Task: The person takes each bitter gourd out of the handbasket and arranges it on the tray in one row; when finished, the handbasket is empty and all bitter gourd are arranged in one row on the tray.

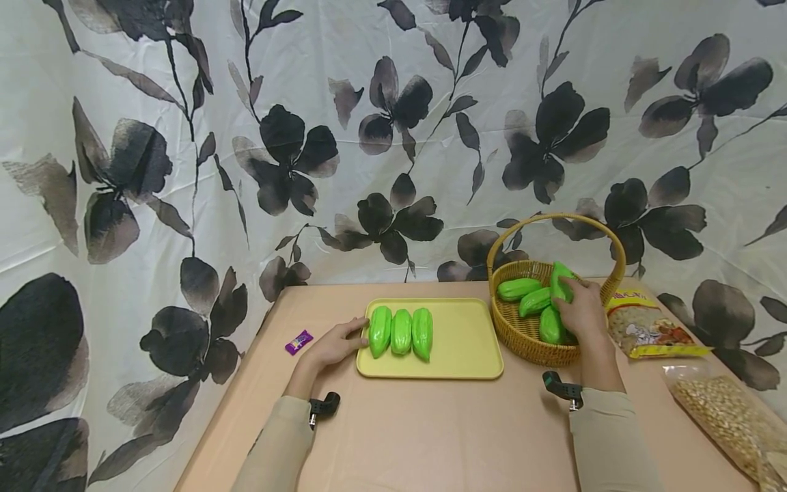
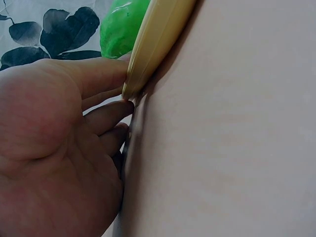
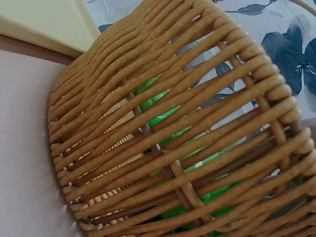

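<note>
Three bright green, ridged toy vegetables (image 1: 401, 332) lie side by side on the left half of a yellow tray (image 1: 467, 342). At the tray's left edge rests my left hand (image 1: 335, 343), its fingers touching the rim (image 2: 148, 49) beside the leftmost vegetable. My right hand (image 1: 584, 307) reaches into a wicker basket (image 1: 531, 350) and grips a green toy vegetable (image 1: 560, 279), held upright above several others (image 1: 519, 289) inside. In the right wrist view the basket's woven wall (image 3: 163, 123) hides the hand, with green showing through the gaps.
A small purple wrapped candy (image 1: 298, 342) lies left of the tray. Right of the basket are a yellow-edged food packet (image 1: 652, 326) and a clear bag of pale kernels (image 1: 722, 413). The basket's tall handle (image 1: 556, 217) arches overhead. Behind hangs a floral curtain (image 1: 393, 150).
</note>
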